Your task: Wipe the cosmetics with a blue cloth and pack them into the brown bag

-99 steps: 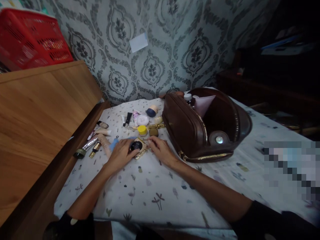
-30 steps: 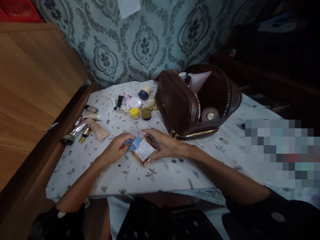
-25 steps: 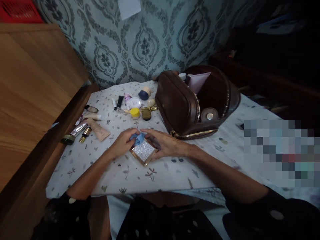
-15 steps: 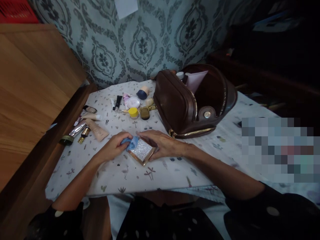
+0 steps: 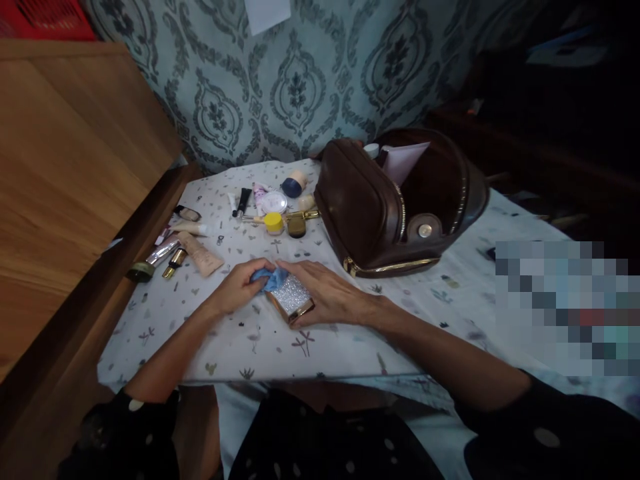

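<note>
While the L hand (image 5: 237, 288) pinches a bunched blue cloth (image 5: 270, 279) on the far-L part of a glitter-topped compact (image 5: 291, 297), the R hand (image 5: 327, 293) wraps its R side, thumb at the near edge. So compact's btwn the two, R of the L hand, w/ the R hand nearer; approx. square, no clear long axis. Can't tell if it's lifted off the table (image 5: 345, 353). Farther out: yellow-lidded jar (image 5: 274, 223) beyond the hands, beige tube (image 5: 201, 255) off L, open brown bag (image 5: 360, 200) to the R. Vs. half a sec ago, hands look closer tog. & compact's tipped, its glitter face narrower.
</note>
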`<state>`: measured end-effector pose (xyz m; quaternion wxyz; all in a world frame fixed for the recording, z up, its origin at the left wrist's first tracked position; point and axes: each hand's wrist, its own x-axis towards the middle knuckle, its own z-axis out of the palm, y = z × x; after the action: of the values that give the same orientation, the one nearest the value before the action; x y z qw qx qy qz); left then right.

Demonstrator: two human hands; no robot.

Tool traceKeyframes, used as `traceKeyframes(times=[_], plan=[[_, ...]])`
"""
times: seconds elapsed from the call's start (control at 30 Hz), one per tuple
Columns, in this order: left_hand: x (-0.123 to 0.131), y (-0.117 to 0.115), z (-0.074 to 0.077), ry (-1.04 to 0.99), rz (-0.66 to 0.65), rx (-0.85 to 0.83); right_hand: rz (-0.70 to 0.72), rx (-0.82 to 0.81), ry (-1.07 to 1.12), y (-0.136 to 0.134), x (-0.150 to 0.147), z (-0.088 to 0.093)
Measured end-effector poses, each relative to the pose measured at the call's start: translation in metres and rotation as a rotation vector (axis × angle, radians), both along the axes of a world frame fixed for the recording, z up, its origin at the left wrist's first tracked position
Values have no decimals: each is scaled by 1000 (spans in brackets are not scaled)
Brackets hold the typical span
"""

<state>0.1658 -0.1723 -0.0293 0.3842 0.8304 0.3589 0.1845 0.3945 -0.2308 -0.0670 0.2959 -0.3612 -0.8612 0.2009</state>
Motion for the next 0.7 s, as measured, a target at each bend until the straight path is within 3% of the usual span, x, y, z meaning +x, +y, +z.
traceKeyframes(times=[0.37, 0.53, 0.7], plan=[[-5, -4, -16, -17, 183, 110, -309, 86, -117, 0, -2, -1], [0, -11, -18, 13, 113, 273, -356, 113, -149, 0, -2, -4], [-3, -10, -12, -30, -78, 296, -350, 127, -136, -2, -4, -6]])
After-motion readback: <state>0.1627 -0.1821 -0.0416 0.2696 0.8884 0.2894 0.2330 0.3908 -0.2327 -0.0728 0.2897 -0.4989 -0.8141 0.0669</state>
